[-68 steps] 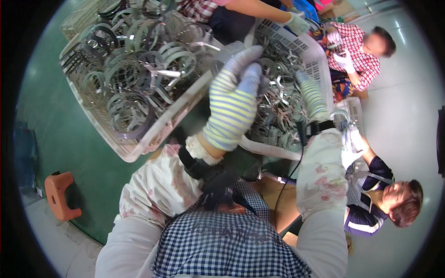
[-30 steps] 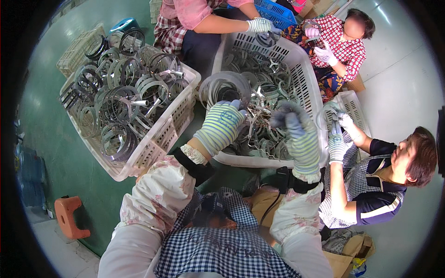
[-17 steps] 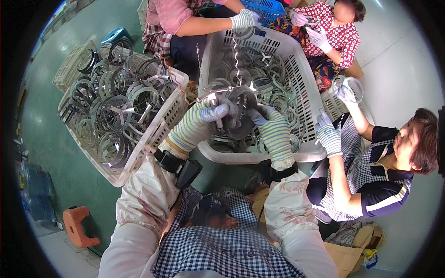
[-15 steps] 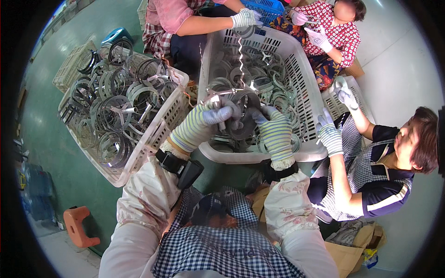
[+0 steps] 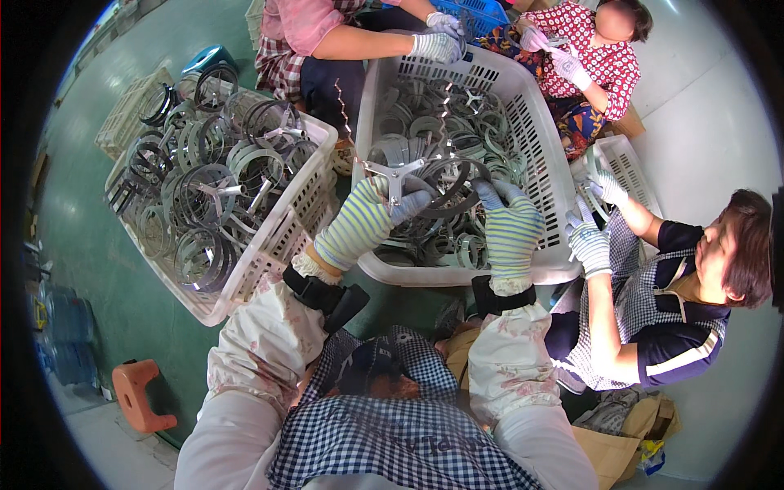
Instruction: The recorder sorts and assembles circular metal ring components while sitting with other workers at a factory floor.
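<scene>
Both my hands wear striped knit gloves and work above the near part of a white slotted basket [image 5: 549,175]. My left hand [image 5: 357,224] is closed on a silver three-armed metal bracket [image 5: 398,181], from which thin wavy metal strips [image 5: 346,131] stick up. Against the bracket's right side sits a dark grey metal ring [image 5: 451,206], its far rim showing as a second loop. My right hand [image 5: 512,229] grips the ring's right edge between thumb and fingers. Below them, more loose rings and brackets [image 5: 469,247] fill the basket.
At left stands another white basket [image 5: 214,314] heaped with rings on three-armed brackets [image 5: 214,192]. Co-workers sit at the far side and right, their gloved hands [image 5: 590,245] near my basket. An orange stool [image 5: 140,396] and blue water bottles [image 5: 67,327] stand lower left.
The bracket now faces up and shows its three arms, with the ring beside it tilted flatter. My right hand has moved right; the wavy strips have swung left and right apart.
</scene>
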Demonstrator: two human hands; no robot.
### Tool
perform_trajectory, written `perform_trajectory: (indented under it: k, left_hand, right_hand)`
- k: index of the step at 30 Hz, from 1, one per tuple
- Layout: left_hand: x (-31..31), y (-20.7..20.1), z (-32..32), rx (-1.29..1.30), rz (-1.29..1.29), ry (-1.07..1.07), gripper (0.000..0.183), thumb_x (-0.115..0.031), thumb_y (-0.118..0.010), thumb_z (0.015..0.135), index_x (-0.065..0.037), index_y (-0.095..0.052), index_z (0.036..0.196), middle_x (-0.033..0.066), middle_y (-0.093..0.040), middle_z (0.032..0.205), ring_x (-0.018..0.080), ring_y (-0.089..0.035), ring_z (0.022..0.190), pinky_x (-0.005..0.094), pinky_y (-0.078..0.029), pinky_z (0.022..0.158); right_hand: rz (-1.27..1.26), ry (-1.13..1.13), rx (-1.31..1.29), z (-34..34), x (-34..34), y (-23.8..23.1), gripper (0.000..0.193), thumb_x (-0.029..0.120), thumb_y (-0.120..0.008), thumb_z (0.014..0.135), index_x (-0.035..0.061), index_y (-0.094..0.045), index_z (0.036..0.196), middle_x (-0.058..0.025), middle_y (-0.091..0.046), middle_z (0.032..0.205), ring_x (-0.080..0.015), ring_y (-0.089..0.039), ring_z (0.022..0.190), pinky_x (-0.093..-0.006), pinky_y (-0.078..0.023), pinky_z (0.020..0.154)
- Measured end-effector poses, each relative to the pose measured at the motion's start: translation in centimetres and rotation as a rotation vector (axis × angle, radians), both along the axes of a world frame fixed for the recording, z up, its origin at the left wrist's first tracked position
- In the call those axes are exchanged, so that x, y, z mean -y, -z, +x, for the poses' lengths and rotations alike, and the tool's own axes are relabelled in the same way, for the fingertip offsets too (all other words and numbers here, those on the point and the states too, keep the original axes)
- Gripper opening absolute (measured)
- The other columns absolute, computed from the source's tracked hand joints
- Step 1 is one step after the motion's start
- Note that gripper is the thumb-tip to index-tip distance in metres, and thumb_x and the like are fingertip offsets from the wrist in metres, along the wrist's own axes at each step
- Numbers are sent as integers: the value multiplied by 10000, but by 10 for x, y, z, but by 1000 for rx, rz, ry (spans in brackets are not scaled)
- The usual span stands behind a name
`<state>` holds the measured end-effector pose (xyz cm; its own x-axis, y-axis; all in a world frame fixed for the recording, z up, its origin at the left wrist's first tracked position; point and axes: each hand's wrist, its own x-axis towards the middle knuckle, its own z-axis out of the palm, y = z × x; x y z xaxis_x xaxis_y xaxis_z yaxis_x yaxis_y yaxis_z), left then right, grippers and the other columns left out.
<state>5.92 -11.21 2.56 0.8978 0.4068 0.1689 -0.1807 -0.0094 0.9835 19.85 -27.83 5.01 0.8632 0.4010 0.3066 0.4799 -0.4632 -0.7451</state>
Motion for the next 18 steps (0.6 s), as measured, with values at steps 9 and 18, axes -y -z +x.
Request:
perform_trajectory:
  k: [9, 18]
  left_hand:
    - [10, 1, 1, -2, 71, -52, 223, -154, -685, 911, -12, -695, 1082, 35, -684, 986, 111, -605, 935, 281, -485, 853]
    - [8, 2, 2, 63, -63, -38, 193, -156, -677, 907, -19, -697, 1043, 43, -689, 944, 108, -609, 858, 281, -501, 799]
  right_hand:
    - [-118, 56, -1, 1, -4, -1, 346, 355, -734, 842, 34, -719, 972, -106, -722, 851, -201, -661, 744, -327, -503, 720]
    - [175, -135, -86, 6, -7, 16, 304, 243, -687, 909, -8, -681, 1079, -85, -710, 865, -136, -641, 767, -277, -504, 700]
